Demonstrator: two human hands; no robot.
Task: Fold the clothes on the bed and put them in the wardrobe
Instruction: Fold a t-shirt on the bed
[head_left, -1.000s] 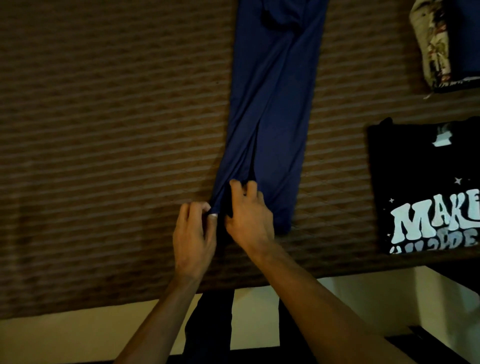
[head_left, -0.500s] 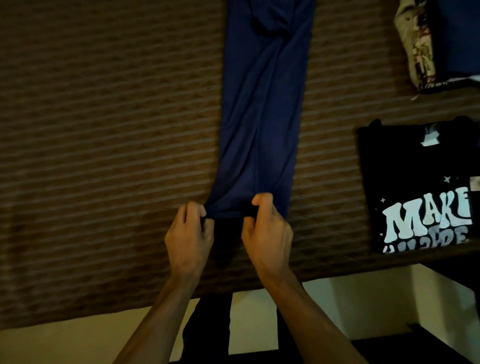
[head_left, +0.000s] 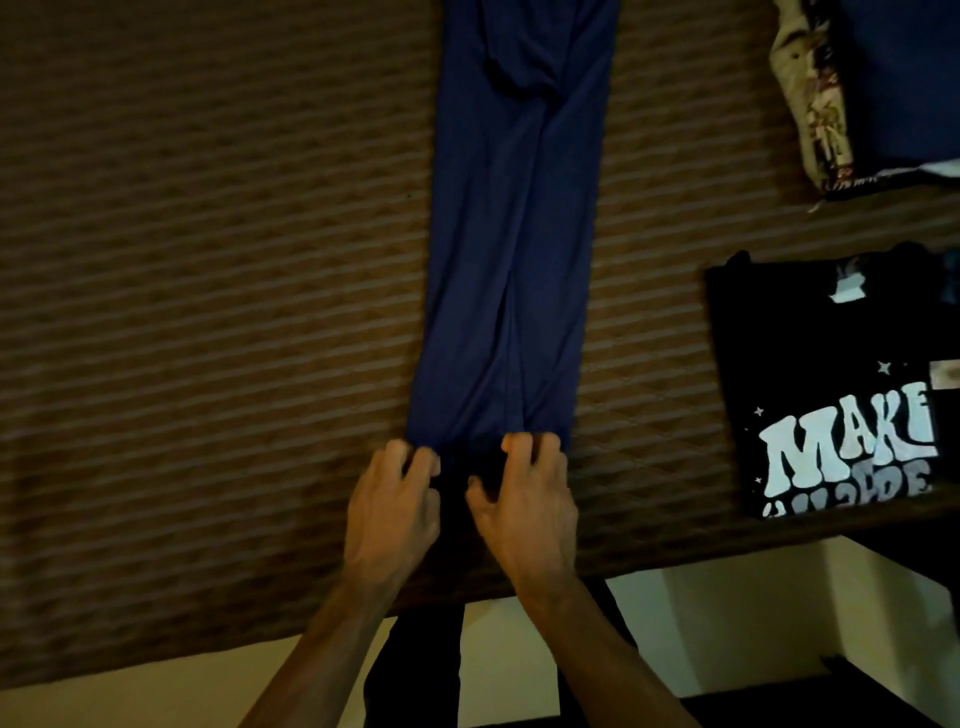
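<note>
A long navy-blue garment of soft fabric, laid out as a narrow strip (head_left: 511, 249), lies flat on the bed, whose brown quilted cover (head_left: 208, 312) is crossed by light stripes. Its near end sits just short of the bed's near edge. It looks already narrowed lengthwise, so the fold in hand is probably the crosswise one, bringing the near end up toward the far end; that fold is not yet made.

The left hand (head_left: 389, 514) pinches the garment's near left corner, its fingers (head_left: 415, 460) curled onto the cloth. The right hand (head_left: 524, 499) grips the near right corner, its fingers (head_left: 530, 447) bent over the hem. The two hands are close together, with a dark gap between them.

To the right, well apart from the strip, lies a black T-shirt with white lettering (head_left: 831, 395), apparently folded already. Beyond it, at the far right corner, sits a small stack topped by a dark blue cloth over a floral-patterned fabric (head_left: 815, 93); whether these are finished folds cannot be told.

The wardrobe is not in view, so carrying everything there seems wholly left to do. Nothing lies on the garment or across its length to hinder the fold.
</note>
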